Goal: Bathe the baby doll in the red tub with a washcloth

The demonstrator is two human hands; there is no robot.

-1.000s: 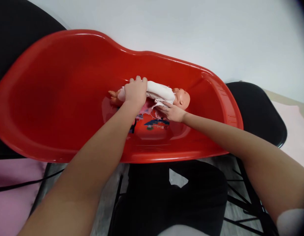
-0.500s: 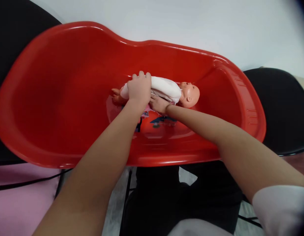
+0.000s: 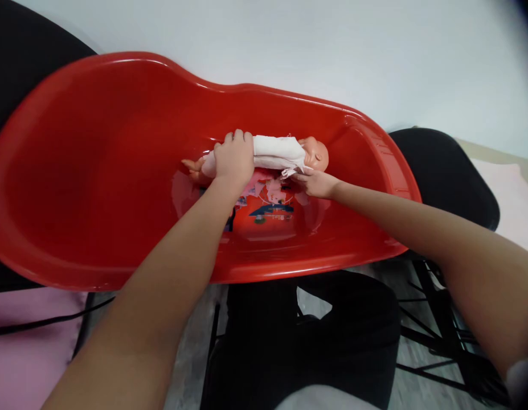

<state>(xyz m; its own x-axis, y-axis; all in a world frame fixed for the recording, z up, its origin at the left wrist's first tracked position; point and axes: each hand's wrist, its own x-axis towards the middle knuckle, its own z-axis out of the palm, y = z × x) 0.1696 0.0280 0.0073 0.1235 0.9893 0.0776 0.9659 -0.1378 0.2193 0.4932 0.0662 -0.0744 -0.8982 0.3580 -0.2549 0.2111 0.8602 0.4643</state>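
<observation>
A baby doll [image 3: 317,152] in a white garment [image 3: 278,151] lies on its side in the red baby bathtub [image 3: 97,171], its head to the right and bare feet to the left. My left hand [image 3: 234,156] is wrapped over the doll at hip height. Near the neck, my right hand [image 3: 317,183] has its fingertips closed at the garment's edge, beside some loose ties. The thumb side of this grip is partly hidden. Under the doll, a colourful printed picture [image 3: 267,205] covers part of the tub floor, with shiny reflections over it.
Black chair seats [image 3: 443,171] stand at the tub's right end and behind its left end. A white wall [image 3: 289,40] runs along the far side. Pink cloth [image 3: 33,341] lies at the lower left, crossed by a dark cord. My legs in black trousers [image 3: 302,330] are close to the near rim.
My right hand has moved from the doll's middle to its neck. The doll has rolled further onto its side, face turned away. My left hand stays around its hips; the view has shifted right.
</observation>
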